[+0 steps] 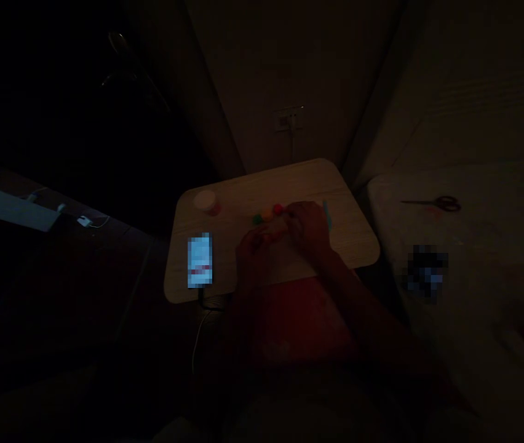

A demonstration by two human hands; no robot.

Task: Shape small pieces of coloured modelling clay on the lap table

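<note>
Three small coloured pieces sit in a row on the bench (354, 243): a green piece (257, 219), an orange piece (267, 215) and a red piece (278, 209), close together; the dim light does not show whether they touch. Just nearer the wearer, a reddish-orange strip (271, 236) lies between the two hands. The left hand (251, 246) has its fingers curled at the strip's left end; the right hand (307, 224) is bent over its right end, fingertips near the red piece. Whether either hand grips the strip or merely touches it cannot be told in this light. Right of the right hand, a light-blue item (327, 215) rests on the bench. At the far left stands a tub (206, 203) with a pale top. Nearer the wearer on that side lies a lit screen (200, 261), its display obscured by blocks, with a dark cable (202, 298) at its lower edge. Scissors (446, 203) lie on a pale surface (474, 258) right of the bench. Behind the bench, a wall socket (283, 120) is visible.
</note>
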